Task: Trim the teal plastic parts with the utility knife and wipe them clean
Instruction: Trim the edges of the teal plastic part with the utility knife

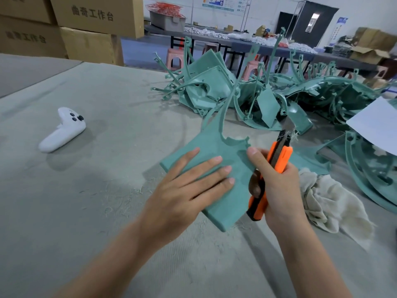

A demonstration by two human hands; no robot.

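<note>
Presses teal part (217,143) onto grey surface (96,201) with left grip (184,186), fingers (214,160) straight. Clenches right grip (279,188) round orange utility knife (282,155) at part's right edge; handle middle hidden, blade tip blurred against teal pile (214,91). Reads 曲奇工作台 on cardboard box (96,16); lower box (25,36) print illegible.

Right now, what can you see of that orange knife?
The utility knife has an orange plastic body with a black track down its middle. Its metal blade is slid out, pointing up and away from the person, with pale shavings clinging near it. The right hand grips the handle, thumb raised along its left side. It sits tilted beside the right edge of the teal part; the blade appears clear of it.
</note>
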